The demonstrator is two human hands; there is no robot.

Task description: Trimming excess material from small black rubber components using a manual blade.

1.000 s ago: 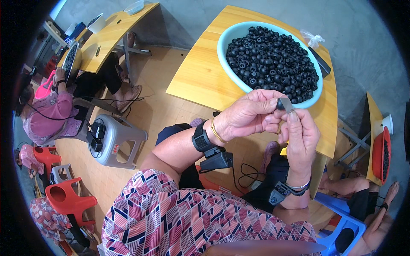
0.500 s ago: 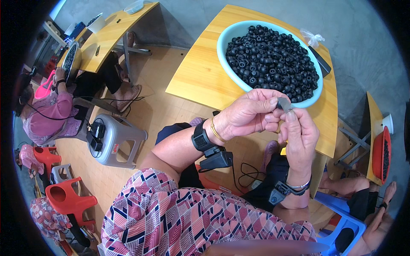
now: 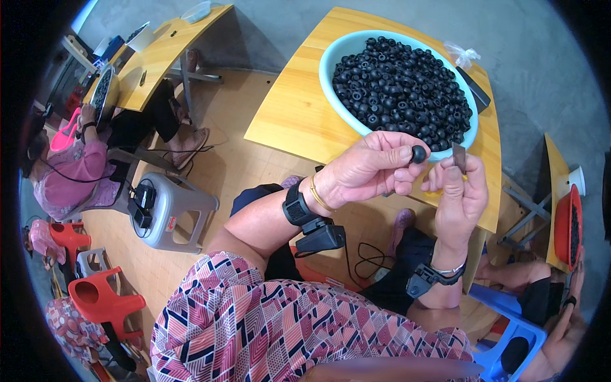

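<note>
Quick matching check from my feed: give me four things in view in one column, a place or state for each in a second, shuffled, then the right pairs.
1. small black ring
2. thin grey blade
3. light blue basin
4. grey stool

a. on the floor, left of the person
b. pinched in the left hand
c. on the wooden table, full of black rings
d. held upright by the right hand

Pairs: 1-b, 2-d, 3-c, 4-a

small black round cap, rubbery-looking, pinched at left hand fingertips, held over near rim of bowl, thin grey flat blade, upright, gripped between right hand thumb and fingers, just beside cap, not touching
</note>
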